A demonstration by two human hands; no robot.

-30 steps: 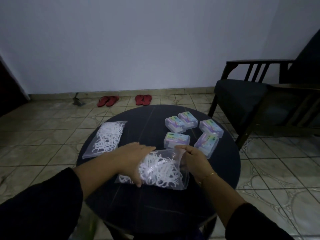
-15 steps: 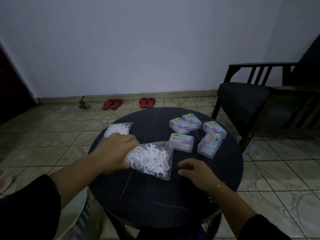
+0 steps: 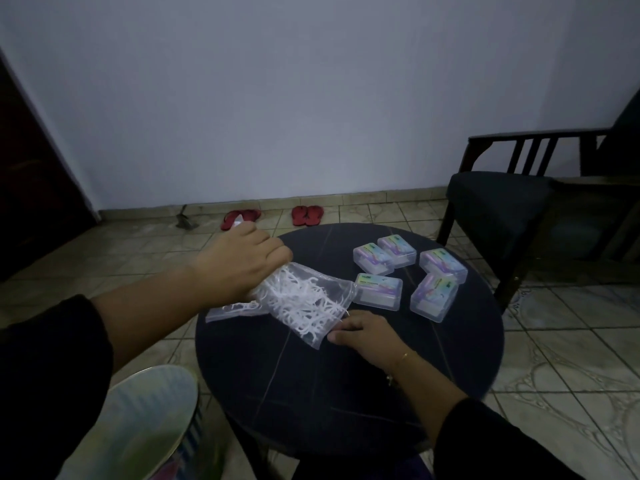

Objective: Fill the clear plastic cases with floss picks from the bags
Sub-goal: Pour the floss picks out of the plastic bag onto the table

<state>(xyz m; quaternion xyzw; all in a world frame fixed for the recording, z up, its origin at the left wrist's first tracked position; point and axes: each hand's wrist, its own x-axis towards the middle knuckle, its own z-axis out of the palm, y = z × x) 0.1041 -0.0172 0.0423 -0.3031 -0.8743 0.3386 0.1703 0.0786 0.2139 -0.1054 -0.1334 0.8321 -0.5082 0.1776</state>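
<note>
Bag (image 3: 304, 303), clear, white-pick-filled

Glossy clear plastic bag (image 3: 304, 303) and cases (image 3: 379, 292); smooth dark bench (image 3: 346, 382), perhaps stone-like; glazed floor tiles (image 3: 571, 341); dark wooden chair (image 3: 519, 147).

Left hand: the left hand (image 3: 239, 263), a second ago flat on the clear plastic zip bag of white floss picks (image 3: 304, 303), now grips its bottom end, raised and tipped, mouth down.
Right hand: the right hand (image 3: 363, 332) has released the bag's mouth and rests below it on the round dark table (image 3: 346, 393).
</note>
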